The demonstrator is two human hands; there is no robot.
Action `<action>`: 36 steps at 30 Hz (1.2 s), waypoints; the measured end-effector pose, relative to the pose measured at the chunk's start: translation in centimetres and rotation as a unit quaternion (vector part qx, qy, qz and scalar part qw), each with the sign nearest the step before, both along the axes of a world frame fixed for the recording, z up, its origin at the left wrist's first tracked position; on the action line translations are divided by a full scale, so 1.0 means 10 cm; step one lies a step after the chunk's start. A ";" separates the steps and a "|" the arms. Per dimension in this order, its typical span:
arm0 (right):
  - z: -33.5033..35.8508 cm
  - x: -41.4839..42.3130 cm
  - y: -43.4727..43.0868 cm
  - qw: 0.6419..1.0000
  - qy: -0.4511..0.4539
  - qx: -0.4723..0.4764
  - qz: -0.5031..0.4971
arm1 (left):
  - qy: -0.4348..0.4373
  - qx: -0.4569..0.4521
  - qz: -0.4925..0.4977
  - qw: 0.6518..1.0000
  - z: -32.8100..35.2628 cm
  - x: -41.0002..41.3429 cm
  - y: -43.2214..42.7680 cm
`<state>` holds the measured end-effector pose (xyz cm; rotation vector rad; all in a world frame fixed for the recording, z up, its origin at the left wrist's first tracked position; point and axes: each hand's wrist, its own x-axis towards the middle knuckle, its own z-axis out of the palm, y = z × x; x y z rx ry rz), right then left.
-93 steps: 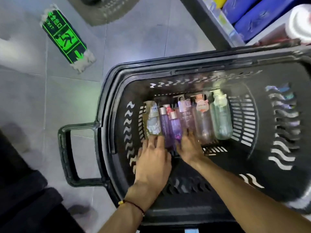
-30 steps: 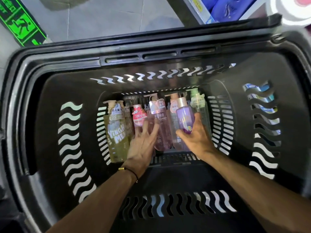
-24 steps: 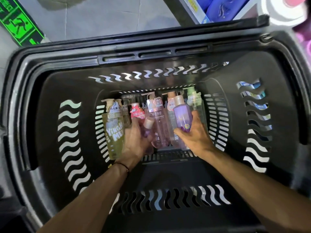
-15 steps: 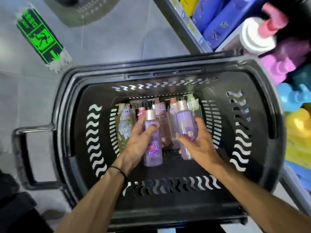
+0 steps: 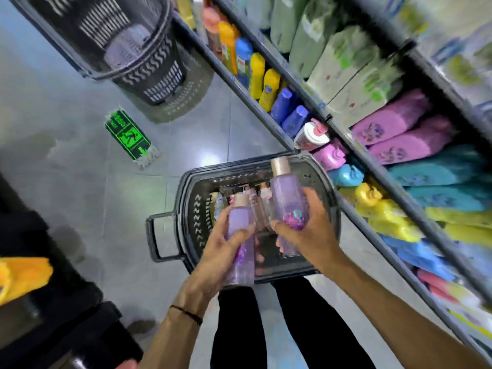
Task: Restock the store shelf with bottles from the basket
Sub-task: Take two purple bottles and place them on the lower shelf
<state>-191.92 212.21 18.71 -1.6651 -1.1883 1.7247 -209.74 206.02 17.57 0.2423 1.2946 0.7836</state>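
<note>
A black plastic basket (image 5: 314, 169) stands on the floor beside the store shelf (image 5: 354, 153). Several bottles (image 5: 262, 201) lie at its bottom. My left hand (image 5: 221, 251) grips a purple bottle with a beige cap (image 5: 241, 222) above the basket. My right hand (image 5: 306, 235) grips a second, similar purple bottle (image 5: 286, 193), held slightly higher and nearer the shelf. Both bottles are lifted out over the basket's near edge.
The shelf on the right holds colourful bottles (image 5: 262, 81) and soft packs (image 5: 399, 134) in rows. A second black basket (image 5: 127, 46) stands on the floor farther off. A green floor sign (image 5: 127, 137) lies on the grey tiles. My legs (image 5: 266, 328) are below the basket.
Both hands have lifted the two purple bottles up out of the basket. The view has risen and tilted, so the shelf on the right now shows widely.
</note>
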 end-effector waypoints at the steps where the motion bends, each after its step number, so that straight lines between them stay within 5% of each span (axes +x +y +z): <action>1: 0.28 -0.02 0.04 1.000 -0.002 0.020 0.002 | 0.018 0.010 0.001 1.000 0.26 0.00 0.03; 6: 1.63 -0.09 0.24 0.993 0.023 0.116 -0.017 | 0.199 0.127 0.041 0.971 1.57 0.01 0.31; 12: 3.17 0.03 0.43 0.975 0.067 0.213 -0.011 | 0.297 0.287 0.081 0.907 3.22 0.16 0.66; 22: 4.84 0.52 0.16 0.929 0.131 0.337 -0.078 | 0.261 0.439 0.099 0.854 4.99 0.46 0.62; 36: 5.83 1.97 -1.57 0.777 -0.070 0.515 -0.354 | 0.106 0.617 -0.129 0.769 5.95 2.09 0.05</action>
